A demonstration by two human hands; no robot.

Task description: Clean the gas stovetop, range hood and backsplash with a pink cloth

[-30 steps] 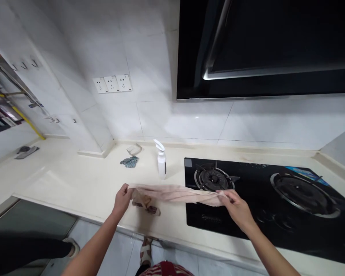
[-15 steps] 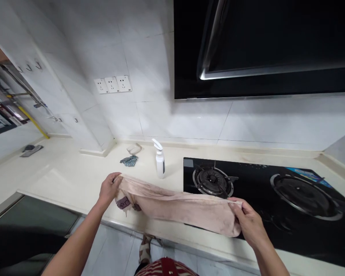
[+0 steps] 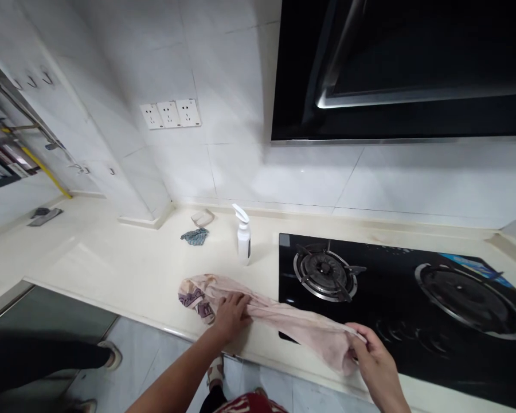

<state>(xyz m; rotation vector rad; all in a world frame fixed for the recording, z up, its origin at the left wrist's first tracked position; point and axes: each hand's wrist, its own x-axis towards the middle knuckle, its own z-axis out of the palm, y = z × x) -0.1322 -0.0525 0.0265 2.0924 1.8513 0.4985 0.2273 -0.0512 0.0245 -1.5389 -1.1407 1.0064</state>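
Note:
A pale pink towel [image 3: 284, 315] with purple printed patches at its left end stretches in folds over the counter and across the stove's front left corner. My left hand [image 3: 232, 316] is closed over the towel left of its middle, fingers curled on the fabric and the thumb hidden. At the towel's right end, my right hand [image 3: 372, 353] pinches the edge between thumb and fingers, in front of the stove. The towel's left end lies bunched on the counter. Behind it stands a white spray bottle [image 3: 243, 244], touched by neither hand.
The black gas stove [image 3: 382, 269] has two burners, with a dark range hood [image 3: 404, 69] overhead. A blue-grey rag [image 3: 195, 236] and a small pale clear item [image 3: 202, 217] lie near the wall. Another person's dark-clothed leg [image 3: 47, 361] shows at lower left.
My left hand has left the towel's left end and moved right, closing nearer its middle. The left end has dropped onto the counter. My right hand keeps its pinch, slightly lower.

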